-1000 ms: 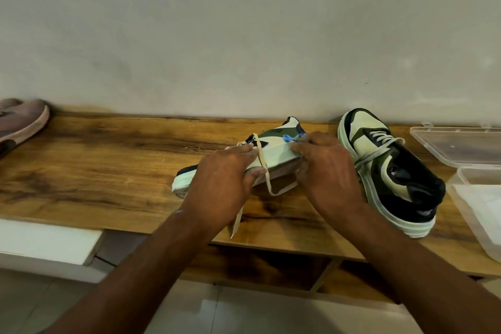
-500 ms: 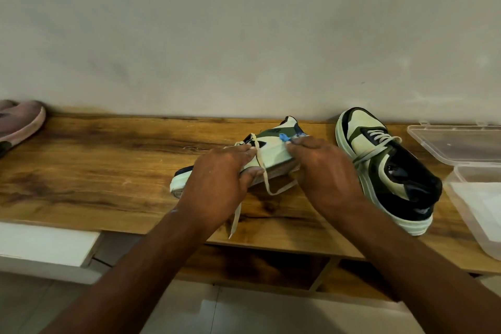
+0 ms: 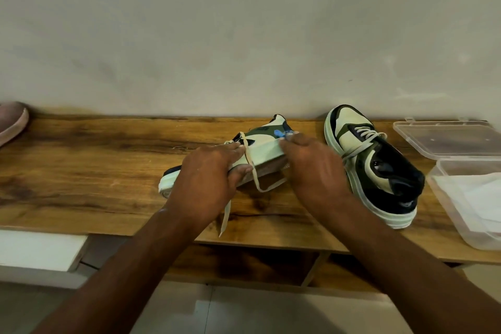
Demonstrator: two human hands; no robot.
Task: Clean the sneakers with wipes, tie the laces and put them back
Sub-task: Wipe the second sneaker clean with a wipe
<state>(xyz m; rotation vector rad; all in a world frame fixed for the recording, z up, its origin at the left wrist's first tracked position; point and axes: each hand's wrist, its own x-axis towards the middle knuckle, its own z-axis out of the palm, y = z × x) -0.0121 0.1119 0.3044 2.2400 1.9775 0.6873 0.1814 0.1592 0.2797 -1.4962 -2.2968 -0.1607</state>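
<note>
Two hands are on one sneaker, and that is where the work stands. The left hand (image 3: 208, 173) has its fingers (image 3: 235, 147) curled over the upper and the thumb under the sole, gripping the tilted sneaker (image 3: 260, 149) just above the table (image 3: 81, 160). The right hand (image 3: 311, 165) pinches at the collar near the heel, where a small blue thing (image 3: 279, 133) shows; whether it holds a wipe or the blue thing itself I cannot tell. A loose lace (image 3: 253, 171) loops down off the side and trails over the table's front edge, so this shoe is plainly not tied. Just right of the hands, the second sneaker (image 3: 374, 168) stands flat on its sole with its lace pulled across the tongue; a finished bow is not clear from here. Further right, an open clear box (image 3: 450, 192) holds white wipes (image 3: 471, 192). By my reckoning, tying and putting both back remain.
</note>
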